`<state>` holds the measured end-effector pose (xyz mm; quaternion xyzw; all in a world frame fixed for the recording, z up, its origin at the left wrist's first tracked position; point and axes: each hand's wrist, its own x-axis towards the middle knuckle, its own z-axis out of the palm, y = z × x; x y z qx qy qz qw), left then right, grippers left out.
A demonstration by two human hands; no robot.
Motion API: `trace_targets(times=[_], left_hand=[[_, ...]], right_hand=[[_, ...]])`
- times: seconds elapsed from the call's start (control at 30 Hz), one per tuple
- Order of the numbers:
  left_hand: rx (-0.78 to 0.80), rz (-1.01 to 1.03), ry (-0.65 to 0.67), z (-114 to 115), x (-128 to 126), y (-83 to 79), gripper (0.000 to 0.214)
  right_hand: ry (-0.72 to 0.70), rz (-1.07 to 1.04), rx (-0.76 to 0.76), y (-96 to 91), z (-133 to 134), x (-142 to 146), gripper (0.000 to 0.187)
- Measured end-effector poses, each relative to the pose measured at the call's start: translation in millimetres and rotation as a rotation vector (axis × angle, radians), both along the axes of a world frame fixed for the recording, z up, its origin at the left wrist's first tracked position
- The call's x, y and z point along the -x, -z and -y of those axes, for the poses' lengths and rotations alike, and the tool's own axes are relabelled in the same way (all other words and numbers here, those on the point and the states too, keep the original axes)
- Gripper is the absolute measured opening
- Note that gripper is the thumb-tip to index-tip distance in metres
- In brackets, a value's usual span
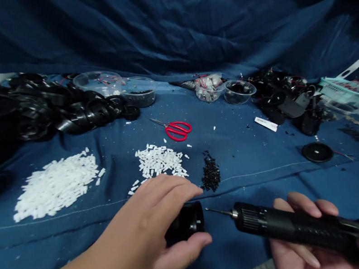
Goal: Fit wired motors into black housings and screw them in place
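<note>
My left hand curves around a black hollow plastic housing, its open end facing right. Most of that housing is hidden behind the fingers. In my right hand lies a black electric screwdriver, held nearly level, its thin bit pointing left. The bit's tip is just short of the housing's open end, with a small gap between; whether a screw sits on it, I cannot tell. Beyond the left fingertips is a small heap of tiny black screws. Small white plastic pieces lie behind my left hand.
Red-handled scissors lie mid-table. A larger white heap and piled black housings occupy the left. Clear tubs line the back. Black parts and a round disc with wires are at right.
</note>
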<state>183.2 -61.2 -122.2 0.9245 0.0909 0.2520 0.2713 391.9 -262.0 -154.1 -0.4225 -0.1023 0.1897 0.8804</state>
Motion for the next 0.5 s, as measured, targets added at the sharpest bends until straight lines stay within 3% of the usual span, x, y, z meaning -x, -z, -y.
trace_targets(times=[0.33,0.5], left_hand=[[0.158,0.074,0.078,6.9,-4.3,3.2,0.032],[0.235,0.092,0.096,9.8,-3.5,2.5,0.021]], right_hand=[[-0.148,-0.005,-0.109,7.2,7.1,-7.3,0.034],[-0.127,0.006,-0.105,8.4,9.0,-7.3,0.032]])
